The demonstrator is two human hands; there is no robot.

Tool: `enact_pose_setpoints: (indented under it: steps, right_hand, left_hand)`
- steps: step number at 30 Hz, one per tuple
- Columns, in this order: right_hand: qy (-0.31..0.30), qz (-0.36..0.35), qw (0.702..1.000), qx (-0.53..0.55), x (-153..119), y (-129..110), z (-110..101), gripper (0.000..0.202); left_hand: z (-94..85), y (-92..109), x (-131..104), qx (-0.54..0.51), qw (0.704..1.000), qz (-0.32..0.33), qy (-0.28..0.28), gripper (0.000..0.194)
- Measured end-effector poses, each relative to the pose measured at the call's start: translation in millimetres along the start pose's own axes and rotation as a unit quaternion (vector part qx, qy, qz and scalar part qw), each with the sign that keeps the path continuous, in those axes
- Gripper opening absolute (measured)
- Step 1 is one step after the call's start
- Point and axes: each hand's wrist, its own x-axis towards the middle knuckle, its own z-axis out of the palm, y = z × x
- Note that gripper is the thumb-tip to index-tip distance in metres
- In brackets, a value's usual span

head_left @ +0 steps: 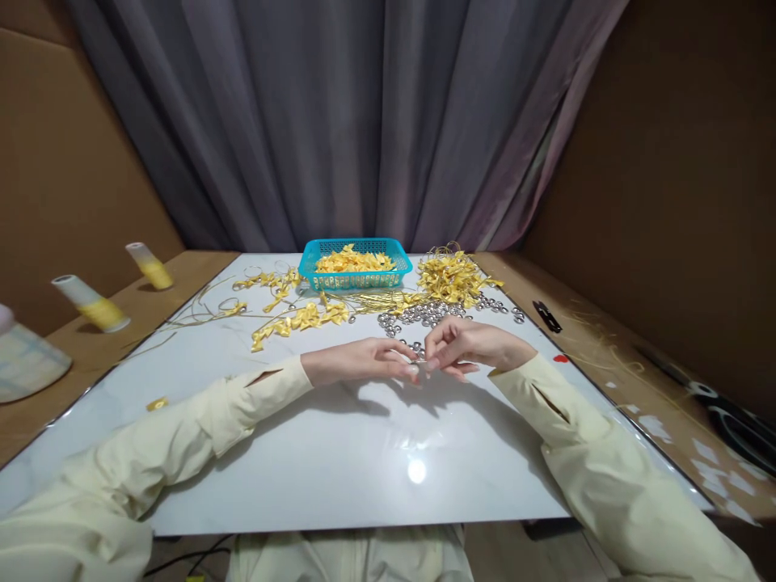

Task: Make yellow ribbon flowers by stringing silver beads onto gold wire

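My left hand point(369, 360) and my right hand point(464, 346) meet over the white board point(364, 453). Between their fingertips is a small, thin, light item, too small to name; both hands are closed on it. Just beyond my fingers lies a scatter of small silver rings or beads point(433, 314). Behind these, a pile of yellow ribbon bows with cords point(452, 277) rests at the right. A row of yellow bows point(300, 321) lies beyond my left hand. More yellow pieces fill a blue basket point(356, 280) at the back.
Two yellow-and-white spools point(90, 303) and a pale container point(27, 356) stand at the left. At the right lie a black clip point(547, 316), a red piece point(560, 358), paper scraps and black scissors point(736, 428). A grey curtain point(339, 121) hangs behind.
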Motion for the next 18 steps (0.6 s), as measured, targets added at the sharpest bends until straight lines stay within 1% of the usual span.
enact_pose_setpoints:
  steps: [2, 4, 6, 8, 13, 18]
  right_hand:
    - [-0.006, 0.000, 1.000, -0.006, -1, -2, 1, 0.010]
    - [-0.013, 0.005, 1.000, -0.017, -3, -3, 1, 0.011]
    - [-0.026, 0.012, 0.999, -0.040, -6, -5, 0, 0.013]
    - [-0.045, 0.021, 0.996, -0.072, -9, -6, 0, 0.016]
    - [-0.082, 0.043, 0.986, -0.136, -9, -4, 0, 0.023]
    - [-0.135, 0.049, 0.976, -0.164, -6, 3, -3, 0.026]
  left_hand:
    - [3.1, 3, 3, 0.027, 1.000, 0.002, -0.003, 0.037]
    - [4.9, 6, 5, 0.073, 0.997, 0.009, -0.019, 0.029]
    - [5.4, 7, 4, 0.109, 0.993, 0.009, -0.040, 0.032]
    - [4.9, 6, 3, 0.121, 0.991, -0.002, -0.057, 0.035]
    - [0.6, 1, 3, 0.109, 0.990, -0.045, -0.071, 0.035]
    - [-4.2, 4, 3, 0.050, 0.988, -0.087, -0.120, 0.029]
